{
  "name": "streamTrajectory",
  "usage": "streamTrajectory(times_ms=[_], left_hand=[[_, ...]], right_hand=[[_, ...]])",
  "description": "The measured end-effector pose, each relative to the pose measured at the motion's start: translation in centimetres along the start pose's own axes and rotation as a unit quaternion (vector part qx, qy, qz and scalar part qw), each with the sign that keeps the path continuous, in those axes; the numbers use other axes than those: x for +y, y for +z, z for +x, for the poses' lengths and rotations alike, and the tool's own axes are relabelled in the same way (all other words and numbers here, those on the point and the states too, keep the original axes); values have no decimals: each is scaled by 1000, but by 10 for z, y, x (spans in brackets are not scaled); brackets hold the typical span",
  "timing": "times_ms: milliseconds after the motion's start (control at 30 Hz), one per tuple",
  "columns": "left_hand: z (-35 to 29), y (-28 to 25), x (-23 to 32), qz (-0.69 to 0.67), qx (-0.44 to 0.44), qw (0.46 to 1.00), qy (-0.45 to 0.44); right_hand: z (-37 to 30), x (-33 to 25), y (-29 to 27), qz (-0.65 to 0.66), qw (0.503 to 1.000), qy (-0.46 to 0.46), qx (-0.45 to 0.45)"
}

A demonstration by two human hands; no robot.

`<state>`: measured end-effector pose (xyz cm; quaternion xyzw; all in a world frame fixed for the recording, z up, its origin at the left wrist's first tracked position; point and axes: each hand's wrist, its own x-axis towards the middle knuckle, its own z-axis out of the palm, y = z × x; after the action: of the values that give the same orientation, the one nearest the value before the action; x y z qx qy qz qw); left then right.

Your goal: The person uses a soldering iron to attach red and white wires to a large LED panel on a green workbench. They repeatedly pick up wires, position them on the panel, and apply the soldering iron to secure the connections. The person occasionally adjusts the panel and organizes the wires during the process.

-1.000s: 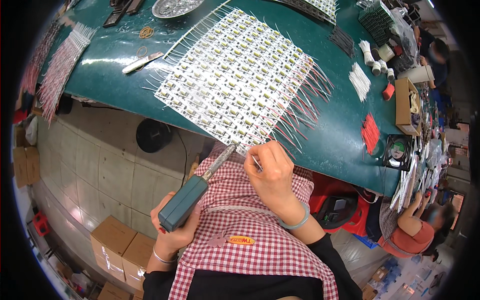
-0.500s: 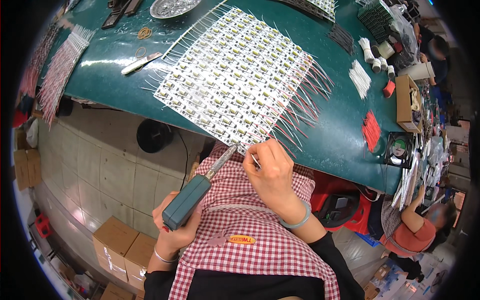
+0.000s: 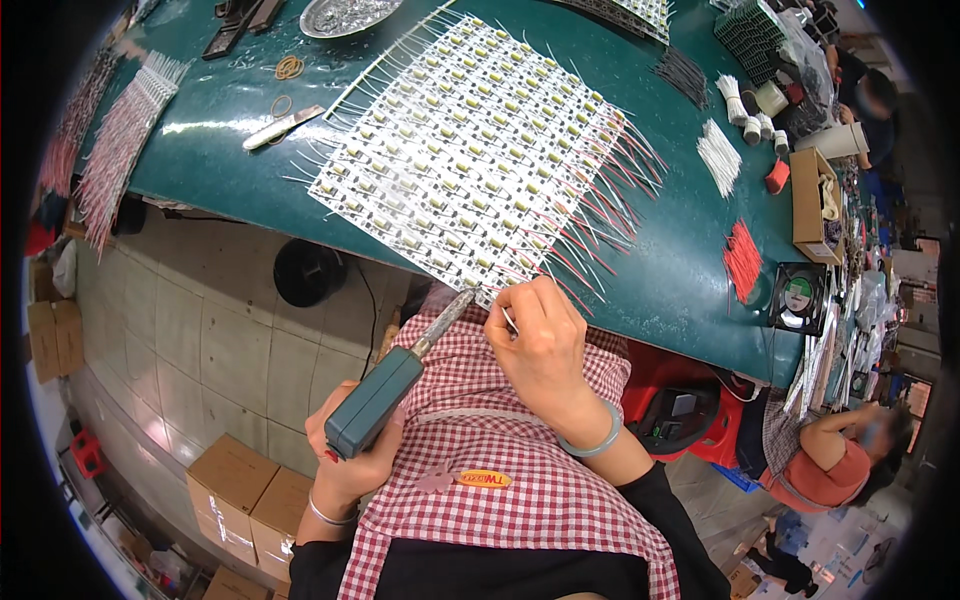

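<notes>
My left hand [image 3: 352, 440] is wrapped round the dark green, boxy body of a soldering iron [image 3: 376, 402]. Its metal tip points up and right, meeting the near corner of a white circuit board panel [image 3: 430, 185]. Rows of small yellow-green parts cover this panel, and red and white wires stick out along its right side. Just right of the tip, my right hand [image 3: 543, 345] pinches a thin white wire [image 3: 511, 321] at the panel's near edge; the fingers hide most of the wire.
Wire bundles in red [image 3: 741, 262], white [image 3: 719, 158] and black [image 3: 683, 78] lie right of the panel on the green table [image 3: 660, 290]. A small fan [image 3: 798, 298] stands at the right edge. A white-handled knife [image 3: 283, 128] and a metal dish [image 3: 348, 15] are on the left. A co-worker [image 3: 825, 455] sits at right.
My hands and the soldering iron have barely moved. At the right, the co-worker's arm has lifted from the table toward the head.
</notes>
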<state>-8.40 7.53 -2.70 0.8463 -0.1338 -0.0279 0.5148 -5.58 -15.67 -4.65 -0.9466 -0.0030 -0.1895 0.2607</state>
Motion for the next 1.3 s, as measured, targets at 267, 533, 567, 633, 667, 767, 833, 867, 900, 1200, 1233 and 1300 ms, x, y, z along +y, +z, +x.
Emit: streamTrajectory(times_ms=[267, 533, 567, 633, 667, 767, 833, 867, 900, 1200, 1233, 1300], left_hand=[[-12, -5, -9, -30, -9, 998, -46], [-7, -3, -6, -39, 44, 994, -90], [-3, -4, -6, -33, 57, 995, -81], [10, -7, -7, -17, 87, 994, -60], [19, -10, -5, 11, 98, 994, -44], [52, -16, 8, 65, 183, 981, 8], [86, -23, 11, 63, 297, 948, 93], [104, -26, 12, 58, 349, 926, 134], [122, -34, 20, 58, 366, 917, 147], [246, -25, -45, -117, 318, 941, -11], [240, -18, -39, -95, 321, 942, 2], [226, -16, -26, -105, 321, 941, -3]], right_hand=[[2, -2, -1, -16, 1000, -6, -5], [3, -1, -2, -10, 1000, -9, -8], [4, -1, -4, -13, 1000, -4, -14], [4, -2, -7, -16, 1000, 1, -24], [5, -3, -8, -17, 1000, 3, -26], [4, -3, -15, -19, 999, 8, -42], [6, -4, -19, 10, 999, 11, -46], [7, -3, -22, 22, 998, 14, -50], [8, -5, -27, 24, 997, 20, -67], [18, 37, -118, 116, 979, 119, -116], [22, 55, -130, 100, 982, 131, -88], [40, 91, -145, 47, 988, 144, -19]])
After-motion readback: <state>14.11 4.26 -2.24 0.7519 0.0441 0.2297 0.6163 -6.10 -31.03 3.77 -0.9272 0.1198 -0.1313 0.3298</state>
